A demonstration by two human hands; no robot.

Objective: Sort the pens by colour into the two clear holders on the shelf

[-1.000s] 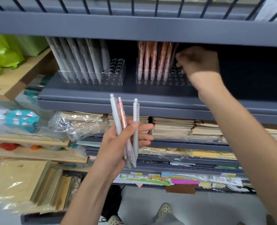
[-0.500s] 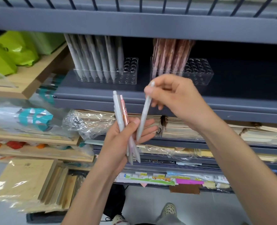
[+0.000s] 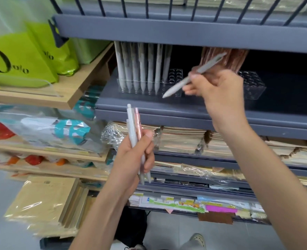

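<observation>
My right hand grips a grey pen tilted tip-down to the left, its tip just in front of the left clear holder. That holder carries a row of grey pens with empty holes at its right end. The right clear holder carries pink pens, partly hidden behind my right hand. My left hand is lower, in front of the shelf edge, holding a grey pen and a pink pen upright.
The holders stand on a dark grey shelf under another shelf with a railing. Green bags sit on a wooden shelf to the left. Wrapped notebooks fill the shelves below, and paper packs lean at lower left.
My right hand came back from the pink holder, took a grey pen from my left hand, and has carried it up toward the left holder. The view shifted left.
</observation>
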